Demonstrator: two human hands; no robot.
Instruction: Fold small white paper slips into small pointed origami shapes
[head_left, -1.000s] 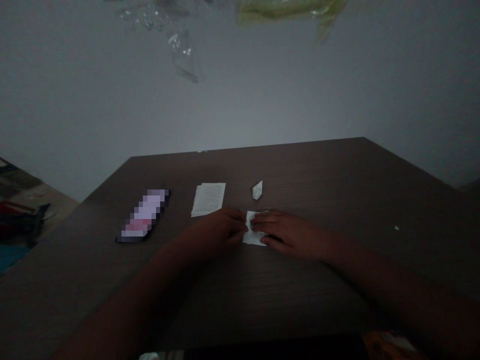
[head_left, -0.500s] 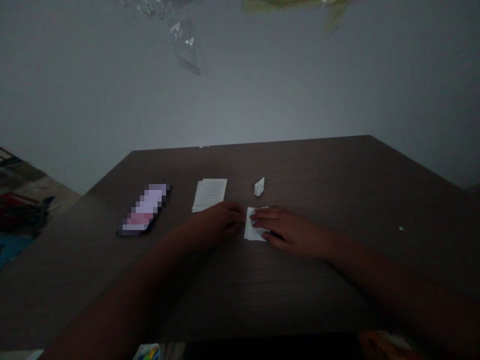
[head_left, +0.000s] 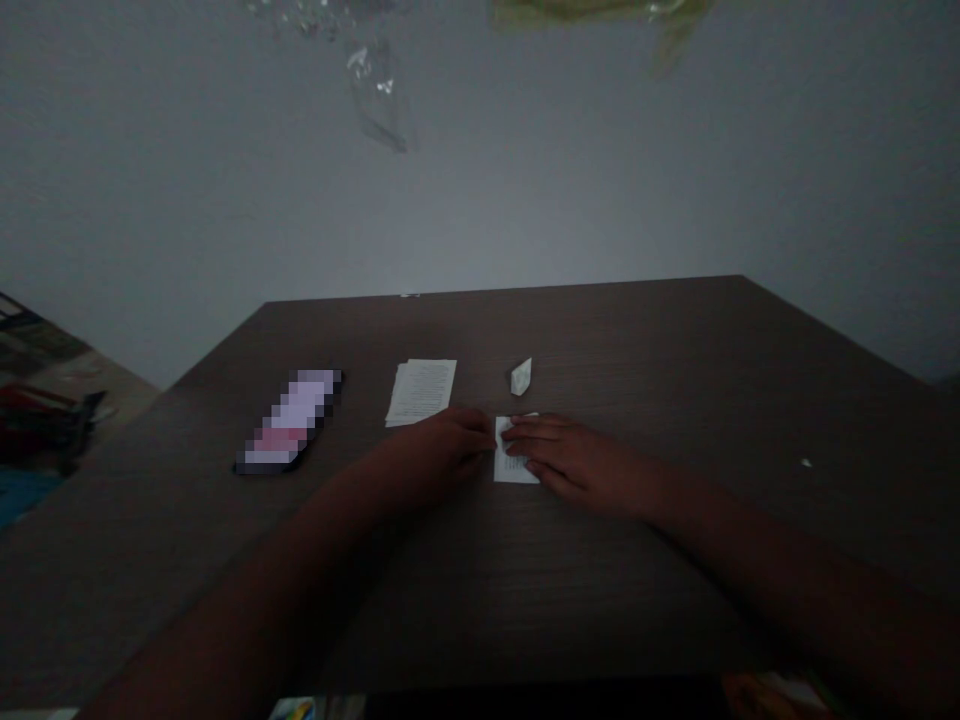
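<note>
A small piece of printed paper (head_left: 508, 470) lies on the dark table (head_left: 637, 340), partly covered from the right. My right hand (head_left: 574, 460) rests on it with fingers stretched out and slightly apart, pressing it down. At the paper's left edge is my left hand (head_left: 450, 445), its fingers bent together and the tips touching that edge. Just beyond my hands stands a small folded white paper (head_left: 520, 377) with a pointed top. Behind my left hand lies a stack of printed paper sheets (head_left: 422, 390), slightly out of line.
A phone (head_left: 292, 420) with a lit, blurred screen lies at the left. A tiny white scrap (head_left: 806, 462) is on the right side of the table. Behind the table rises a grey wall (head_left: 525, 190), with clear plastic (head_left: 379, 95) hanging on it.
The paper under my right hand now lies flatter, its left edge straighter than a second ago. My left fingers drew slightly off that edge and came back to it. My right hand has barely moved.
</note>
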